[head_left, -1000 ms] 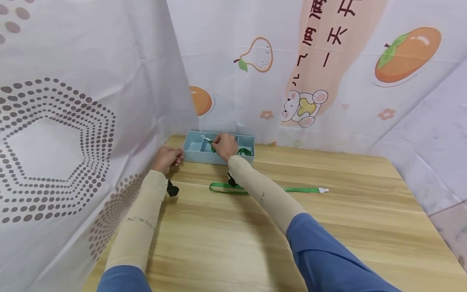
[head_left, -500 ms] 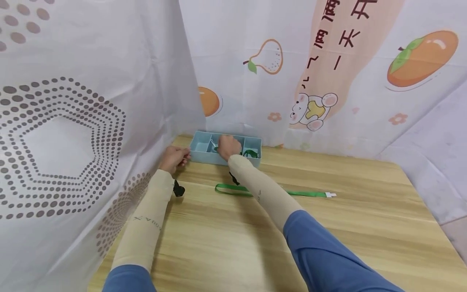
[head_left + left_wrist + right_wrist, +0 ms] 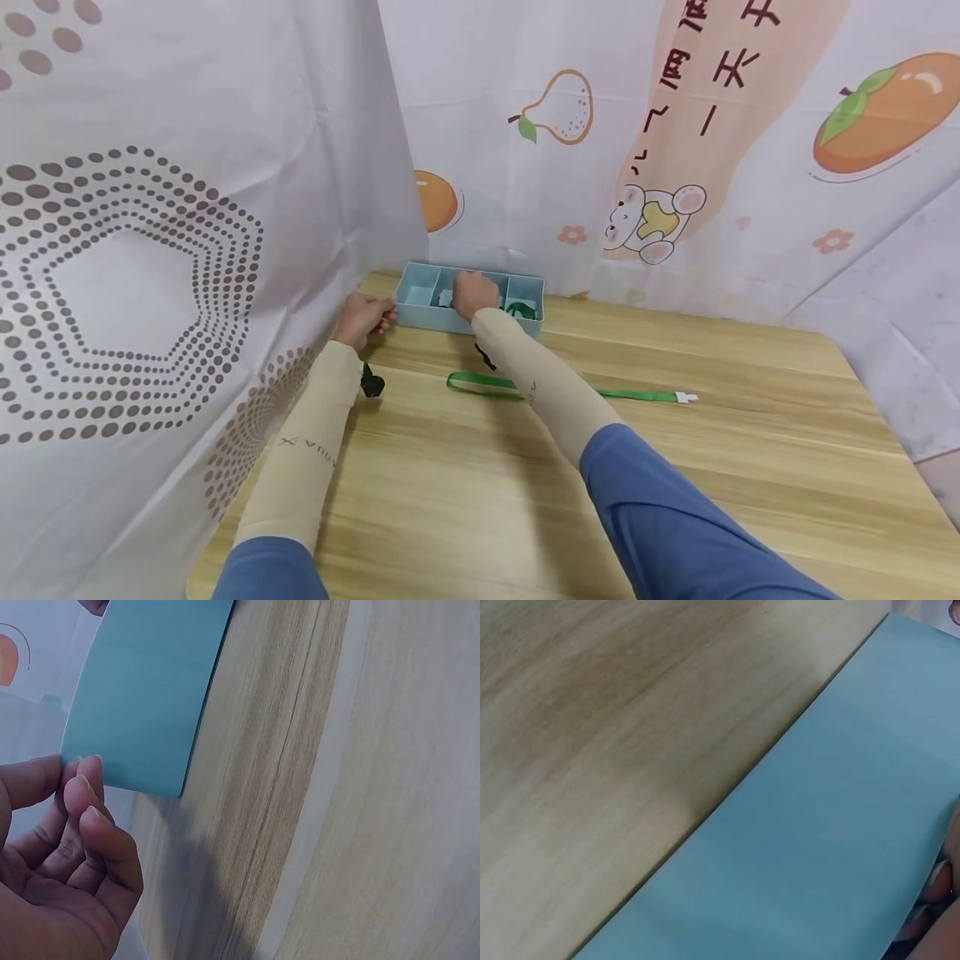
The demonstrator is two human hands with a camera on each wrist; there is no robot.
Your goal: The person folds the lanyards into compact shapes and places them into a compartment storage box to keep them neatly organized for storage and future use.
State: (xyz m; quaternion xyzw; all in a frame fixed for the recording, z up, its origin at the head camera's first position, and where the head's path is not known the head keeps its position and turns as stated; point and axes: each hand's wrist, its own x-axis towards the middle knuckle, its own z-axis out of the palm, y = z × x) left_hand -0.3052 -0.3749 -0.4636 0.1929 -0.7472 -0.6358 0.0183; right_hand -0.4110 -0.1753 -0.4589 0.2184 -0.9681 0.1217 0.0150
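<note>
- Clock: 12 points away from the person.
- Green lanyard [image 3: 645, 396]: flat on table, about 4 o'clock of the tray, loop end at 9, white end piece at 3. Should be light, limp, not fragile, maybe a bit slick. Best pinched at the stiffer white end; mid-strap it will just fold.
- Green strap [image 3: 525, 312]: coiled in the tray's 3 o'clock compartment. Looks soft, springy; gather the whole coil.
- Three-compartment blue tray [image 3: 427, 317]: table's 11 o'clock. Looks like thin, stiff, smooth plastic; probably light enough to skate. Hold by rim or corner.
- Left hand [image 3: 363, 318]: fingers curled, pinching the tray's 9 o'clock end at the near corner.
- Right hand [image 3: 475, 294]: down in middle compartment, fingertips mostly hidden. Can't tell if it holds anything. Small white piece beside it, unclear.
- Writing: none visible on tray or lanyard. Left sleeve [image 3: 296, 483] seems to read "AQUA". Curtain [image 3: 540, 183], tray's 2 o'clock: "一天", next character cropped.
</note>
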